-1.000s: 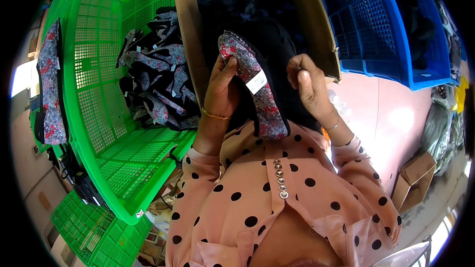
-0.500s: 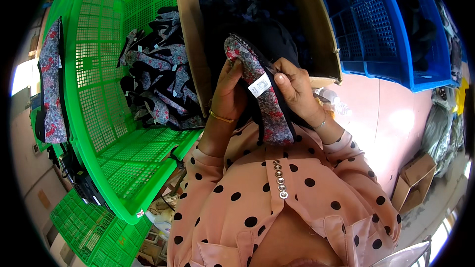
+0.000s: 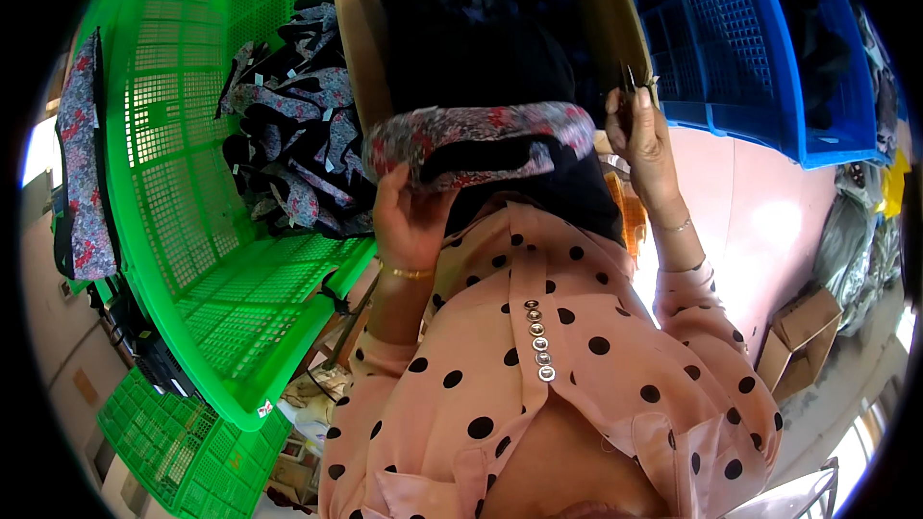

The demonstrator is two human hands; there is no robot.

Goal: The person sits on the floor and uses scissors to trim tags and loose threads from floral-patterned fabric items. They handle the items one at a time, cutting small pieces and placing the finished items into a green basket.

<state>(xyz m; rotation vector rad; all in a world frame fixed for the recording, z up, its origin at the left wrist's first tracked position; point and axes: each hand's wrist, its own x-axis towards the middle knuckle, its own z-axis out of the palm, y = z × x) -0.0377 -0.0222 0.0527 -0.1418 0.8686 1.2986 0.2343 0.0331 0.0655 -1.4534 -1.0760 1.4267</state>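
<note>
My left hand (image 3: 413, 216) grips a floral cloth slipper (image 3: 404, 135) at its left end, fingers and thumb closed on the fabric. The slipper lies sideways in front of my chest, grey with red flowers, its dark oval opening turned toward me. To the right, apart from the slipper, my right hand (image 3: 642, 139) is raised and closed around small thread snips (image 3: 630, 82), their thin pointed blades sticking up past the fingers. The handles are mostly hidden in my hand.
A green plastic crate (image 3: 178, 144) at left holds a pile of similar slippers (image 3: 298, 144); another slipper (image 3: 82, 159) is outside its left wall. Ahead stands a cardboard box (image 3: 354, 29) with dark pieces inside. A blue crate (image 3: 716, 34) stands at right, beyond a small carton (image 3: 798, 341).
The slipper has turned from upright to sideways, and its white tag no longer shows. My right hand has let go of it and moved right, now with snips showing in it.
</note>
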